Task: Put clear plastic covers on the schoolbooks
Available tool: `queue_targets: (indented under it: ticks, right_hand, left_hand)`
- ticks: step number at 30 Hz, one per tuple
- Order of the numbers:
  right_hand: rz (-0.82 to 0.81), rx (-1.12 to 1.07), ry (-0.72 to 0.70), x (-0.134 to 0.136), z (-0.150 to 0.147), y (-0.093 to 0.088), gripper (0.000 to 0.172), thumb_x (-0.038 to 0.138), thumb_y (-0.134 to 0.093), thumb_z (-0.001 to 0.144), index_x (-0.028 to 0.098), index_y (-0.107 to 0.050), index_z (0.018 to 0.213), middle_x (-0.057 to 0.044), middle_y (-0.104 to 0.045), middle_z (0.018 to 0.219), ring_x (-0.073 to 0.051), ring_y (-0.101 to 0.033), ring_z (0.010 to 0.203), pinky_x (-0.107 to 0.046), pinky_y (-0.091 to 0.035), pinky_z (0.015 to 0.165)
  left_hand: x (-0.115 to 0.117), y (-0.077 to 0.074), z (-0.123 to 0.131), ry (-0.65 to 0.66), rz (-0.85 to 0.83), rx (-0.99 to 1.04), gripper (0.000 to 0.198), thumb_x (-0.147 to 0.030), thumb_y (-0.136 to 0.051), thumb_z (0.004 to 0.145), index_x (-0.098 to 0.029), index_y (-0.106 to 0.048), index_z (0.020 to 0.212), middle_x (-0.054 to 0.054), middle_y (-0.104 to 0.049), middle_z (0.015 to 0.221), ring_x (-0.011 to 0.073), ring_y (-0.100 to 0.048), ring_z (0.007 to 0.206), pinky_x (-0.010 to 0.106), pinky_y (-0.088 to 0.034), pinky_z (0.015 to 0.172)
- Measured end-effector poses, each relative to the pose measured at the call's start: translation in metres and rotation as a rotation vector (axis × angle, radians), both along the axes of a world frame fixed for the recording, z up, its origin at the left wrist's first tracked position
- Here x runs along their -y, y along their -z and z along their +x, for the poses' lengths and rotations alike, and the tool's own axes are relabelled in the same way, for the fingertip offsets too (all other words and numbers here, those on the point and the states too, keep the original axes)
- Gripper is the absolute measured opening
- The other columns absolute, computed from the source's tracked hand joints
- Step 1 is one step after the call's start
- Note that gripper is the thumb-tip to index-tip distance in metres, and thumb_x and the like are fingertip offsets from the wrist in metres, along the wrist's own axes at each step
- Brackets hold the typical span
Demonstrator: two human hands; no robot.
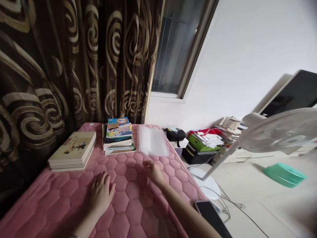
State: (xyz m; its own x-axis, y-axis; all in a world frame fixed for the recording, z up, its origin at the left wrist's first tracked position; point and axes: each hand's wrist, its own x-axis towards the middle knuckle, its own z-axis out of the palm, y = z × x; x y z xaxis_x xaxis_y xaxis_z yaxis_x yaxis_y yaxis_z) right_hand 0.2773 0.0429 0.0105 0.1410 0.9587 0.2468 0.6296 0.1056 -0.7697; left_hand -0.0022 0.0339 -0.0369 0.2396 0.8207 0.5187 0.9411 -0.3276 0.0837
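Note:
My left hand [100, 193] lies flat, fingers apart, on the pink quilted cover [128, 205] and holds nothing. My right hand [153, 172] reaches forward over the cover, just short of a stack of clear plastic sheets [152, 141]; its fingers are curled and blurred, and I cannot make out anything in them. A pile of colourful textbooks [119, 135] sits left of the sheets. Further left lies a stack of beige books [73, 150].
A dark phone [211, 215] lies at the cover's right edge. A white standing fan [277, 132] leans over the floor on the right, with cables, a green lid [284, 174], a black bag [174, 134] and heaped papers [210, 138]. A patterned brown curtain [74, 59] hangs behind.

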Motion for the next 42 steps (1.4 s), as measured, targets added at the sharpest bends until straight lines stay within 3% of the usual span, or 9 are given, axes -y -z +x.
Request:
queue_targets:
  ticks: [4,10,15,21,26,29,34,38,42]
  right_hand:
    - [0.060,0.046,0.256,-0.056,0.029,-0.013,0.036,0.022,-0.048,0.085,0.014,-0.066,0.115,-0.013,-0.066,0.117,-0.025,-0.065,0.104,-0.036,-0.049,0.094]
    - [0.000,0.076,0.298,-0.103,0.031,0.002,0.050,0.022,-0.055,0.083,0.003,-0.057,0.129,-0.022,-0.057,0.133,-0.029,-0.053,0.126,-0.039,-0.037,0.108]
    - [-0.017,0.083,0.307,-0.114,0.030,0.017,0.039,0.021,-0.044,0.090,0.015,-0.066,0.121,-0.013,-0.067,0.122,-0.024,-0.063,0.113,-0.035,-0.043,0.101]
    - [0.038,0.096,0.408,-0.103,0.044,0.016,0.037,0.028,-0.040,0.093,0.014,-0.071,0.106,-0.014,-0.074,0.095,-0.027,-0.070,0.088,-0.036,-0.050,0.083]
    - [0.173,0.113,0.464,-0.074,0.064,-0.005,0.042,0.036,-0.033,0.096,0.013,-0.068,0.105,-0.013,-0.073,0.095,-0.026,-0.068,0.091,-0.037,-0.052,0.082]
    - [0.301,0.161,0.434,-0.033,0.064,-0.014,0.040,0.035,-0.034,0.096,0.015,-0.066,0.108,-0.012,-0.073,0.102,-0.025,-0.068,0.096,-0.040,-0.052,0.087]
    - [0.640,0.513,-0.062,0.070,0.016,-0.002,0.041,0.011,-0.036,0.092,0.019,-0.058,0.127,-0.009,-0.069,0.118,-0.019,-0.066,0.108,-0.038,-0.050,0.098]
    - [0.521,0.582,-0.375,0.127,-0.039,0.012,0.041,0.009,-0.043,0.090,0.017,-0.055,0.128,-0.010,-0.070,0.116,-0.020,-0.066,0.107,-0.035,-0.054,0.092]
    - [0.262,0.541,-0.489,0.141,-0.065,-0.002,0.017,0.021,-0.056,0.087,0.022,-0.066,0.101,-0.004,-0.074,0.096,-0.021,-0.069,0.093,-0.031,-0.055,0.080]
  left_hand:
    - [0.002,-0.003,-0.001,-0.012,-0.036,0.024,0.036,-0.039,-0.051,0.084,-0.018,-0.069,0.108,0.016,-0.065,0.125,0.0329,-0.060,0.114,0.047,-0.045,0.099]
    - [0.001,-0.001,-0.003,0.000,-0.080,0.121,0.036,-0.039,-0.052,0.084,-0.018,-0.068,0.109,0.018,-0.064,0.125,0.0315,-0.059,0.117,0.046,-0.045,0.098]
    - [0.000,0.002,-0.002,-0.001,-0.071,0.129,0.035,-0.038,-0.051,0.084,-0.019,-0.067,0.109,0.016,-0.065,0.125,0.0307,-0.059,0.116,0.046,-0.044,0.099]
    - [0.002,0.001,-0.002,-0.013,-0.062,0.106,0.034,-0.036,-0.052,0.085,-0.019,-0.067,0.109,0.014,-0.064,0.126,0.0293,-0.058,0.117,0.044,-0.045,0.097]
    - [0.004,-0.005,-0.003,-0.005,-0.082,0.095,0.035,-0.036,-0.051,0.087,-0.015,-0.066,0.111,0.016,-0.064,0.125,0.0298,-0.059,0.117,0.045,-0.046,0.096]
    - [0.003,-0.008,-0.002,0.006,-0.084,0.096,0.034,-0.036,-0.051,0.087,-0.015,-0.066,0.110,0.015,-0.065,0.123,0.0300,-0.060,0.114,0.045,-0.047,0.095]
    - [-0.001,-0.005,-0.002,0.014,-0.056,0.153,0.035,-0.030,-0.037,0.094,-0.016,-0.067,0.104,0.014,-0.067,0.120,0.0283,-0.062,0.109,0.044,-0.048,0.092]
    - [-0.001,-0.001,-0.004,0.067,0.003,0.189,0.038,-0.032,-0.034,0.095,-0.015,-0.067,0.102,0.015,-0.068,0.117,0.0281,-0.062,0.110,0.044,-0.047,0.096]
    - [0.001,-0.001,-0.004,0.063,0.017,0.188,0.040,-0.035,-0.033,0.096,-0.015,-0.067,0.104,0.016,-0.068,0.118,0.0291,-0.061,0.110,0.046,-0.047,0.096]
